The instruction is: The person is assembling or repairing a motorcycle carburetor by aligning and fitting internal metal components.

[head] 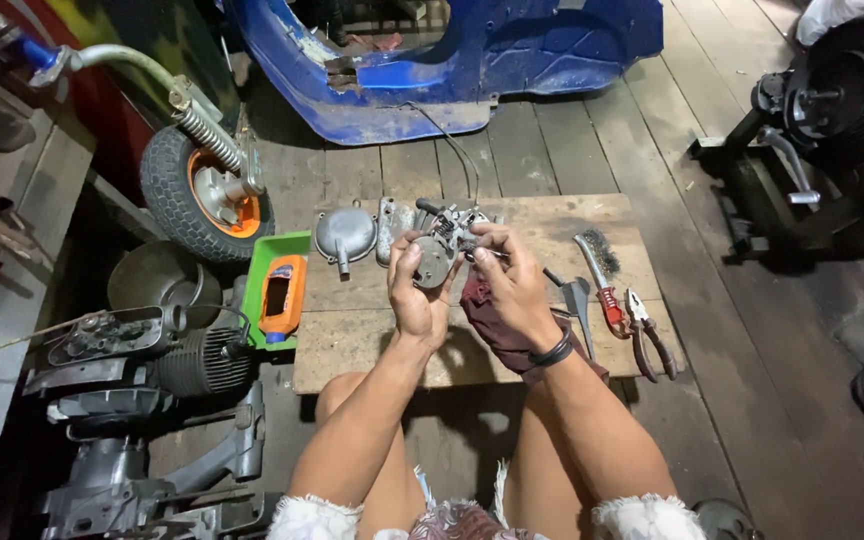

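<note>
Far left: small wheel with orange hub and a sprung fork, leaning by the wall. Near left on the floor: finned engine block and loose castings. None of it in play.

Green tray at the board's left edge, orange oil bottle lying in it. Just right of that, a round grey cover sits on the wooden board.

Left hand: fingers wrapped round the lower body of the carburettor, clamped on it, thumb up the side. The part is held up over the middle of the board, not resting on it.

Right hand: fingertips pinched on the carb's upper right, dark red rag draped beneath the palm. Can't tell if it's turning a screw or just steadying.

My read on doing this well: keep the left grip as the fixed clamp, let only the right fingers work. Stay low over the board so any small screw or spring that drops lands on wood, not between floor planks. Keep the rag under the part to catch it.

Right of the hands, within reach: wire brush, pliers. Far right: another engine on a stand.
</note>
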